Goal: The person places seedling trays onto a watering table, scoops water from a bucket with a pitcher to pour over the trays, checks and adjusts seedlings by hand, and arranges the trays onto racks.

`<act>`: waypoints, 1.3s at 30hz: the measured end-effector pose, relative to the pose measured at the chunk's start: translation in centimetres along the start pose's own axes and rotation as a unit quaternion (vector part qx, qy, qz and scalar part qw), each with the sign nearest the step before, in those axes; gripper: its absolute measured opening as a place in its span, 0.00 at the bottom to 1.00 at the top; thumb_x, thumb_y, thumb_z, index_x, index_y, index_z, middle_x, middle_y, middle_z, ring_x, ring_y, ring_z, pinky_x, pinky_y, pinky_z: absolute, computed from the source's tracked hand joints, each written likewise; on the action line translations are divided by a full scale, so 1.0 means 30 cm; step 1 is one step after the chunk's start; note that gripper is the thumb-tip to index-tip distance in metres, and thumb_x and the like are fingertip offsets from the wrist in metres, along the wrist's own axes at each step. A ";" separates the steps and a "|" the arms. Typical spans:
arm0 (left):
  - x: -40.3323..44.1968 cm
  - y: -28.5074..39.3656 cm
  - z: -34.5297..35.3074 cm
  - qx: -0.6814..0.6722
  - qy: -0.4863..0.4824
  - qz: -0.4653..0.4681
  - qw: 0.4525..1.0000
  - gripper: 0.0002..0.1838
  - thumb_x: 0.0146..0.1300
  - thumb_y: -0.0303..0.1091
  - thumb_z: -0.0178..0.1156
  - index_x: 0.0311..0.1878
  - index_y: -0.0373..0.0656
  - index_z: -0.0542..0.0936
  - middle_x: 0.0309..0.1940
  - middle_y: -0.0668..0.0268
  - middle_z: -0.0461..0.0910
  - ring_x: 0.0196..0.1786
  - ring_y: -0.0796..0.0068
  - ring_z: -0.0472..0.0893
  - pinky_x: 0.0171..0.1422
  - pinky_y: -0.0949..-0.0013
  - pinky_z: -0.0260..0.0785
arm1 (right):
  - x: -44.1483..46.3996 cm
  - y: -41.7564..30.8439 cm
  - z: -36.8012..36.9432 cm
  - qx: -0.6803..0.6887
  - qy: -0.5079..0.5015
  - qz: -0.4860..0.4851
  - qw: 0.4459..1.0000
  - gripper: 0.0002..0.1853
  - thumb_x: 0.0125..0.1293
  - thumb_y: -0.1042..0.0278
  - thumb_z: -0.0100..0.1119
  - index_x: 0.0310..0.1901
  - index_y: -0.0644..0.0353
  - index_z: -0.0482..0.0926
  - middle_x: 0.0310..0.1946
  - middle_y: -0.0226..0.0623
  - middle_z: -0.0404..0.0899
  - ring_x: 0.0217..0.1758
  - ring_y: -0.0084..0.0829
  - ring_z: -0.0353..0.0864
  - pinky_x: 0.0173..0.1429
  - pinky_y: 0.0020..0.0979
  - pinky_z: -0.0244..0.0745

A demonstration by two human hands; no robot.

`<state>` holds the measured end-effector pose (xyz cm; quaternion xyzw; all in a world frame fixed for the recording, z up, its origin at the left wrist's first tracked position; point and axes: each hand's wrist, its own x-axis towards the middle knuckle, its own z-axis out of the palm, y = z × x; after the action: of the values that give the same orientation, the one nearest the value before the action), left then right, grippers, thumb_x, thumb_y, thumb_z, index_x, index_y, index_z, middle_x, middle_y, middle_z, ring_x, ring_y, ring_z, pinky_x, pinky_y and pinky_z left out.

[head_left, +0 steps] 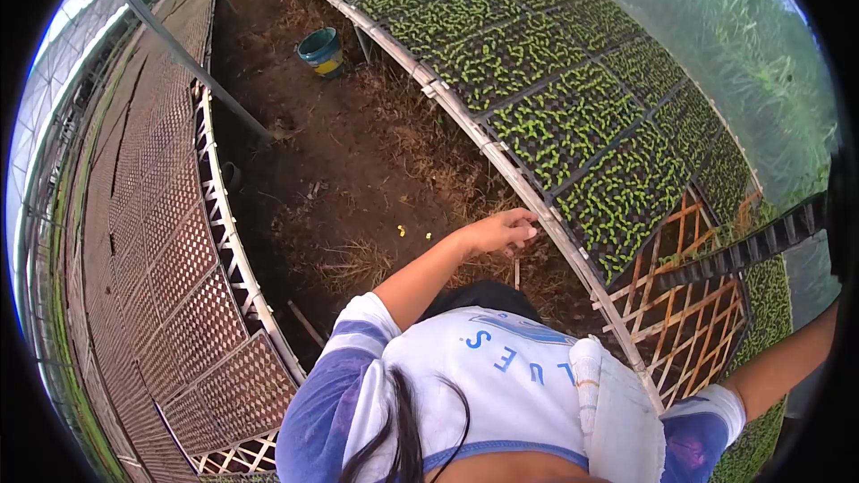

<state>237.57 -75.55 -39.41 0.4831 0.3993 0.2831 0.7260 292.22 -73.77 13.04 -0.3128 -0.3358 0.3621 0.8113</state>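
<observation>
My left hand (501, 233) hovers by the near rail of the seedling bench, its fingers curled together. Whatever they hold, if anything, is too small to make out. Beside that hand lie seedling trays (617, 201) full of small green plants. My right arm (796, 362) reaches out to the right edge of the picture, where the hand itself is out of sight. Close to that arm a black seedling tray (752, 246) is raised at a tilt, seen edge-on above the bench's wooden lattice (684, 313).
On the left, another long bench carries trays of soil cells (192, 322). Between the benches runs a dirt path (340, 152) with dry weeds and a green bucket (320, 52). A metal post (188, 58) slants on the left. Translucent sheeting (707, 45) borders the right.
</observation>
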 end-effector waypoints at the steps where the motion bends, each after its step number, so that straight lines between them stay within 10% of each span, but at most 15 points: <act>1: -0.019 0.015 -0.052 -0.076 0.023 -0.011 0.997 0.36 0.75 0.52 0.58 0.77 0.45 0.61 0.56 0.62 0.73 0.51 0.70 0.77 0.56 0.58 0.77 | -0.061 0.089 0.065 0.004 -0.028 0.016 0.999 0.18 0.61 0.65 0.59 0.45 0.72 0.83 0.44 0.55 0.85 0.43 0.48 0.87 0.54 0.51 0.83; 8: -0.313 0.036 -0.548 -0.489 0.039 0.058 0.870 0.48 0.73 0.74 0.35 0.82 0.46 0.49 0.74 0.46 0.63 0.58 0.54 0.78 0.57 0.47 0.76 | -0.350 0.794 0.634 0.029 -0.181 0.185 0.965 0.17 0.66 0.63 0.58 0.48 0.68 0.83 0.47 0.49 0.86 0.46 0.43 0.87 0.56 0.46 0.82; 11: -0.434 -0.151 -0.829 -0.539 0.023 0.142 0.830 0.42 0.75 0.71 0.37 0.77 0.45 0.61 0.62 0.54 0.77 0.55 0.62 0.81 0.47 0.52 0.79 | -0.446 1.120 0.926 0.050 -0.245 0.264 0.932 0.16 0.69 0.62 0.58 0.49 0.66 0.83 0.48 0.47 0.86 0.48 0.41 0.86 0.57 0.44 0.82; 18: -0.682 -0.372 -1.348 -0.488 0.333 0.146 0.793 0.17 0.77 0.37 0.53 0.62 0.38 0.79 0.53 0.63 0.84 0.55 0.68 0.83 0.58 0.58 0.78 | -0.713 1.848 1.610 0.156 -0.406 0.451 0.779 0.17 0.72 0.62 0.57 0.53 0.67 0.81 0.50 0.46 0.87 0.49 0.40 0.88 0.56 0.41 0.83; 27: -0.789 -0.328 -1.817 -0.465 0.529 0.047 0.708 0.13 0.75 0.34 0.58 0.57 0.42 0.84 0.43 0.68 0.86 0.37 0.76 0.82 0.37 0.69 0.73 | -0.871 2.702 2.409 0.171 -0.511 0.549 0.639 0.18 0.68 0.70 0.51 0.58 0.65 0.75 0.49 0.44 0.86 0.46 0.37 0.88 0.54 0.38 0.85; 39: -0.923 -0.091 -3.027 -0.411 0.620 0.048 0.667 0.02 0.74 0.32 0.55 0.43 0.54 0.74 0.37 0.76 0.75 0.42 0.75 0.74 0.40 0.56 0.72 | -1.061 3.440 3.253 0.128 -0.479 0.523 0.694 0.19 0.68 0.68 0.53 0.59 0.62 0.74 0.51 0.41 0.84 0.49 0.34 0.87 0.55 0.38 0.84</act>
<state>145.72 -55.46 -52.94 -0.1320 0.5768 0.6873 0.4213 161.67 -17.41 -18.08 -0.1156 -0.4118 0.8678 0.2528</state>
